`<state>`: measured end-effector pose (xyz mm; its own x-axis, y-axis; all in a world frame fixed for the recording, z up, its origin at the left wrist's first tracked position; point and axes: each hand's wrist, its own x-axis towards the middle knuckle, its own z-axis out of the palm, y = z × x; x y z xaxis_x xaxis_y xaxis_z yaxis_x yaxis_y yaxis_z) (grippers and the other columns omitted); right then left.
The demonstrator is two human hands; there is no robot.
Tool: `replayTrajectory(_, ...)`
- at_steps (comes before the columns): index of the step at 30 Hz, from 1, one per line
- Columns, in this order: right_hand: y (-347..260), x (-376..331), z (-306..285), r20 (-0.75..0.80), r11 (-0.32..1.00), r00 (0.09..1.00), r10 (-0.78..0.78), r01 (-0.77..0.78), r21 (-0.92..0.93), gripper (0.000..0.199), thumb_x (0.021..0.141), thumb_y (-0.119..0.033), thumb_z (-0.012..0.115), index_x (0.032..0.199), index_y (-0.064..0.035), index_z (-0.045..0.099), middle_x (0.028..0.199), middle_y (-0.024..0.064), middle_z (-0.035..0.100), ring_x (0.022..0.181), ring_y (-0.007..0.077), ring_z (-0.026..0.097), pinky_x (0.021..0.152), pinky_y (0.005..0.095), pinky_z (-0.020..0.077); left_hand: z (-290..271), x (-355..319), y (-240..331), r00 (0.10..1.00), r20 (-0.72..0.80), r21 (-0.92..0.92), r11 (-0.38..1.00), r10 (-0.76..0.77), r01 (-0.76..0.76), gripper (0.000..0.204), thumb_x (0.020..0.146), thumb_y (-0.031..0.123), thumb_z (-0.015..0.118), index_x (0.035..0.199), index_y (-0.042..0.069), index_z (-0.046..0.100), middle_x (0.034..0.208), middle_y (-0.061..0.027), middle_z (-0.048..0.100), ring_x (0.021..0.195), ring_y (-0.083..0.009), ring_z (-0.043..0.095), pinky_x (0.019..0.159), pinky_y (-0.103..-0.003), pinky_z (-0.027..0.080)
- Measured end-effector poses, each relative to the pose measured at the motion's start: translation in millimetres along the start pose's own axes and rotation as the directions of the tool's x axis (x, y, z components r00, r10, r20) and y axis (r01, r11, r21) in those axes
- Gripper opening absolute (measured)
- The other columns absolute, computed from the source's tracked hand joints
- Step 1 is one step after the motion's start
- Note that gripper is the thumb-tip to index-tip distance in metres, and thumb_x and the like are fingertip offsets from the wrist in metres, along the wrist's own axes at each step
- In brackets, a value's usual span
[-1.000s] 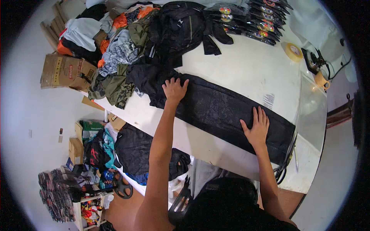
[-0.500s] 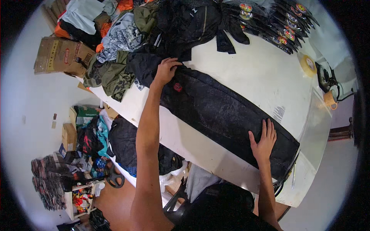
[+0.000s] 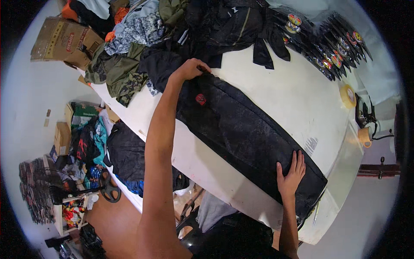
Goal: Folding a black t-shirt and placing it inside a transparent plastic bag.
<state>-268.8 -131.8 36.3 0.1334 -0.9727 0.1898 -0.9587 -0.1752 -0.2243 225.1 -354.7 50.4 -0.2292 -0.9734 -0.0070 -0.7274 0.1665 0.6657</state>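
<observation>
A long black garment (image 3: 241, 121), which looks like a pair of trousers folded lengthwise, lies slantwise across the white table (image 3: 276, 82). It bears a small red emblem near its upper left end. My left hand (image 3: 192, 69) is at that far end, its fingers bent and pinching the upper edge of the cloth. My right hand (image 3: 292, 177) rests flat on the lower right part, fingers stretched out and thumb apart. The cloth under my right palm is hidden.
Piled clothes, among them camouflage trousers (image 3: 116, 71) and a black jacket (image 3: 228, 21), cover the table's far left. Packed black items (image 3: 327, 47) lie at the far right, near a tape roll (image 3: 347, 96), an iron (image 3: 365, 113) and an orange mug (image 3: 365, 137). A cardboard box (image 3: 64, 41) stands left.
My left hand's fingers have drawn in and now pinch the garment's upper edge. My right hand stays flat on the cloth. The whole view has tilted slightly.
</observation>
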Motion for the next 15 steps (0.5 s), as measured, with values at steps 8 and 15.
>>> replayTrajectory(8, -1, 2, 0, 0.004, 1.000, 1.000, -0.015, 0.015, 0.017, 0.070, 0.090, -0.039, 0.066, 0.144, -0.0019, 0.041, 0.153, 0.0205, 0.034, 0.142, 0.0383, 0.030, 0.117, 0.0541, 0.0197, -1, -3, -13, 0.987, -0.130, 0.226, 0.972, 0.090, -0.059, 0.032, 0.071, -0.001, 0.064, 0.094, 0.016, 0.079, 0.102, -0.0106, 0.070, 0.099, -0.0302, 0.063, 0.090, -0.040, 0.051)
replayTrajectory(15, 0, 2, -1, -0.005, 1.000, 1.000, -0.005, 0.005, 0.018, 0.069, 0.090, -0.040, 0.065, 0.144, -0.0018, 0.042, 0.152, 0.0207, 0.036, 0.142, 0.0380, 0.030, 0.117, 0.0542, 0.0201, 11, -23, 19, 0.963, -0.240, 0.642, 0.764, 0.120, 0.065, 0.033, 0.077, 0.000, 0.062, 0.103, 0.015, 0.077, 0.127, -0.0129, 0.062, 0.115, -0.0344, 0.058, 0.098, -0.044, 0.049)
